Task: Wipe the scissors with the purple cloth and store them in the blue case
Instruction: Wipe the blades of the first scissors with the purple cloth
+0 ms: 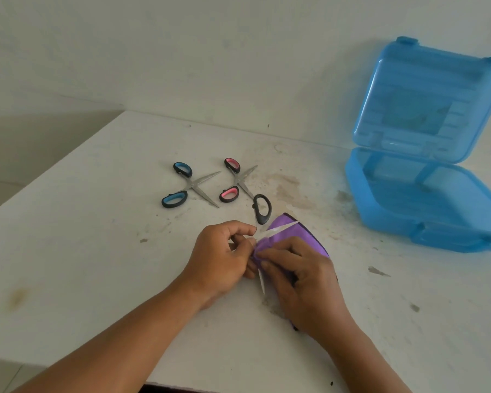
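Left hand (224, 256): pinched the black-handled scissors (262, 209) where the spread blades crossed. Right hand (304, 282): lay against the left and gripped the purple cloth (289, 236), bunched round the blades. Just beyond the hands, the blue-handled scissors (192, 184) and pink-handled scissors (238, 180) lay open on the desk (97, 251). Well right of the right hand stood the blue case (425, 194), lid raised.

The cloth (291, 236) is purple with a dark edge, the open case (425, 199) clear blue. One pair of scissors (188, 185) has blue-and-black handles, another (236, 180) pink-and-black, a third (262, 209) plain black; the table (97, 222) is white with brown stains.
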The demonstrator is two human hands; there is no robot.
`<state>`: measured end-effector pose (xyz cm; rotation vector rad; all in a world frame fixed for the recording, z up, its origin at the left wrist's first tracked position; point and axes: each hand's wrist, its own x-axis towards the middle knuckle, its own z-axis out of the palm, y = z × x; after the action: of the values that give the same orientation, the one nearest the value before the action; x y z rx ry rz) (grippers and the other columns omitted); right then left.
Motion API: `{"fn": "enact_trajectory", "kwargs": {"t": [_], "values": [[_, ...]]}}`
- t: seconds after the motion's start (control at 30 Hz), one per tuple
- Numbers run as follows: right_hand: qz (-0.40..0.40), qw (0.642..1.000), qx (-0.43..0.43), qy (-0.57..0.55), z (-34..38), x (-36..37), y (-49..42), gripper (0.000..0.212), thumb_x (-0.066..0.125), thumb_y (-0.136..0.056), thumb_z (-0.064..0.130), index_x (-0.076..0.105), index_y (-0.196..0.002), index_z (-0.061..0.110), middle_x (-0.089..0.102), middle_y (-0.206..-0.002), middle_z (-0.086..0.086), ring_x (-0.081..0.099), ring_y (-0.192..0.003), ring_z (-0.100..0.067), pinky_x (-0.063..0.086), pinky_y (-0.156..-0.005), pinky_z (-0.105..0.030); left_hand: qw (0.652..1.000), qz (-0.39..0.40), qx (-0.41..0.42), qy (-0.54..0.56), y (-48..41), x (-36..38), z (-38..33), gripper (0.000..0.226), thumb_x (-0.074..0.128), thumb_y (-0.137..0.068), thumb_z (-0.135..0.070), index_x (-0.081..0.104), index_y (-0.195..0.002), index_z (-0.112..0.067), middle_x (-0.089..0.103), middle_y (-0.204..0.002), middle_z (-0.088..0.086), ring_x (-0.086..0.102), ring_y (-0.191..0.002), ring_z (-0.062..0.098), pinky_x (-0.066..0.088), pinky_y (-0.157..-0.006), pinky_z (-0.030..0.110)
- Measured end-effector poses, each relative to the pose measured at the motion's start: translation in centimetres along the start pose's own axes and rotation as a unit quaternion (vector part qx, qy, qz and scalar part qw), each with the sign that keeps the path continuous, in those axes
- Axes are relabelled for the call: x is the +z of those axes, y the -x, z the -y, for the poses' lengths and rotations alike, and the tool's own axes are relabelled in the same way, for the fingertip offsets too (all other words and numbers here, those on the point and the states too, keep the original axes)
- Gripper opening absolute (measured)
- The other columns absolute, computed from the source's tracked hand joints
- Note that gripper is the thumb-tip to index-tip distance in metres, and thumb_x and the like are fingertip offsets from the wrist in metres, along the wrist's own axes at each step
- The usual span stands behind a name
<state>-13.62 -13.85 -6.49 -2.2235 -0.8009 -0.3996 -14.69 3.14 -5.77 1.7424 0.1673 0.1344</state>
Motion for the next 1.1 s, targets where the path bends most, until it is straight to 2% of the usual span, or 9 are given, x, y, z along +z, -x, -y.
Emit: {"fn": "enact_trajectory", "kwargs": {"t": [0.07, 0.13, 0.2, 0.3, 0.4, 0.6, 0.77, 0.87, 1.1], "values": [[0.016, 1.000, -0.005, -0.014, -0.2, -0.2, 0.3, 0.016, 0.073, -0.089, 0.013, 0.079, -0.101, 0.022, 0.068, -0.091, 0.006, 0.062, -0.080, -0.001, 0.050, -0.067, -0.015, 1.000, -0.003, 0.003, -0.003, 0.2, 0.0, 0.0, 0.019, 0.064, -0.094, -0.006, 0.070, -0.110, -0.015, 0.066, -0.069, 0.004, 0.069, -0.053, 0.017, 0.061, -0.055, 0.032], [-0.014, 1.000, 0.005, -0.018, -0.3, -0.1, 0.0, 0.015, 0.073, -0.088, 0.013, 0.079, -0.099, 0.021, 0.068, -0.088, 0.006, 0.063, -0.076, -0.003, 0.051, -0.065, -0.019, 1.000, 0.000, 0.002, 0.001, 0.2, 0.1, 0.0, 0.020, 0.063, -0.094, -0.006, 0.070, -0.110, -0.014, 0.066, -0.069, 0.004, 0.069, -0.054, 0.017, 0.060, -0.054, 0.031], [-0.032, 0.999, 0.006, -0.010, -0.3, 0.1, -0.1, 0.015, 0.074, -0.088, 0.013, 0.079, -0.099, 0.019, 0.067, -0.087, 0.005, 0.062, -0.074, -0.004, 0.050, -0.063, -0.019, 1.000, 0.003, -0.002, 0.003, 0.1, 0.1, 0.2, 0.020, 0.063, -0.094, -0.006, 0.069, -0.111, -0.014, 0.067, -0.070, 0.004, 0.069, -0.054, 0.016, 0.060, -0.054, 0.030], [0.008, 0.999, -0.019, -0.027, -0.2, -0.2, 0.4, 0.017, 0.074, -0.087, 0.011, 0.079, -0.101, 0.020, 0.068, -0.090, 0.006, 0.064, -0.078, -0.004, 0.052, -0.064, -0.022, 1.000, 0.005, 0.009, 0.002, 0.2, 0.0, 0.3, 0.020, 0.063, -0.094, -0.009, 0.069, -0.111, -0.018, 0.067, -0.071, 0.003, 0.069, -0.054, 0.017, 0.060, -0.054, 0.031], [-0.015, 1.000, -0.009, -0.026, -0.3, -0.2, -0.1, 0.016, 0.073, -0.089, 0.013, 0.079, -0.103, 0.019, 0.070, -0.091, 0.005, 0.065, -0.080, -0.005, 0.054, -0.067, -0.025, 1.000, 0.009, 0.003, 0.008, 0.1, 0.1, 0.1, 0.019, 0.062, -0.095, -0.008, 0.068, -0.110, -0.018, 0.068, -0.071, 0.005, 0.069, -0.053, 0.014, 0.058, -0.052, 0.026], [0.045, 0.994, -0.041, -0.094, 0.0, -1.4, 0.7, 0.020, 0.072, -0.087, 0.006, 0.079, -0.101, 0.018, 0.071, -0.095, 0.009, 0.068, -0.084, -0.004, 0.055, -0.070, -0.020, 0.990, 0.002, -0.069, 0.123, -0.3, -0.5, -0.2, 0.020, 0.061, -0.094, -0.001, 0.070, -0.109, -0.011, 0.067, -0.059, 0.006, 0.062, -0.051, 0.016, 0.051, -0.048, 0.024], [-0.019, 0.996, -0.032, -0.081, 0.0, -0.8, 0.1, 0.018, 0.074, -0.084, 0.006, 0.081, -0.099, 0.015, 0.069, -0.089, 0.005, 0.065, -0.077, -0.002, 0.049, -0.066, -0.014, 0.983, 0.010, -0.095, 0.159, -1.0, -0.7, -0.3, 0.019, 0.062, -0.093, 0.000, 0.071, -0.108, -0.008, 0.068, -0.060, 0.006, 0.062, -0.052, 0.015, 0.048, -0.046, 0.020], [0.014, 0.991, -0.056, -0.117, 0.5, -0.8, 0.9, 0.017, 0.075, -0.083, 0.003, 0.081, -0.096, 0.012, 0.069, -0.087, 0.003, 0.064, -0.073, -0.004, 0.048, -0.062, -0.014, 0.986, 0.016, -0.089, 0.141, -0.7, -0.8, -0.3, 0.020, 0.061, -0.093, 0.000, 0.071, -0.107, -0.009, 0.067, -0.058, 0.005, 0.060, -0.052, 0.015, 0.049, -0.048, 0.021], [-0.053, 0.998, -0.005, -0.038, -0.2, 0.7, -1.1, 0.020, 0.074, -0.086, 0.007, 0.080, -0.103, 0.015, 0.070, -0.093, 0.004, 0.065, -0.083, -0.002, 0.053, -0.069, -0.015, 0.995, 0.015, -0.064, 0.076, -0.8, -0.4, 0.0, 0.018, 0.063, -0.093, -0.003, 0.073, -0.107, -0.009, 0.067, -0.058, 0.003, 0.063, -0.053, 0.019, 0.050, -0.048, 0.024]]}}
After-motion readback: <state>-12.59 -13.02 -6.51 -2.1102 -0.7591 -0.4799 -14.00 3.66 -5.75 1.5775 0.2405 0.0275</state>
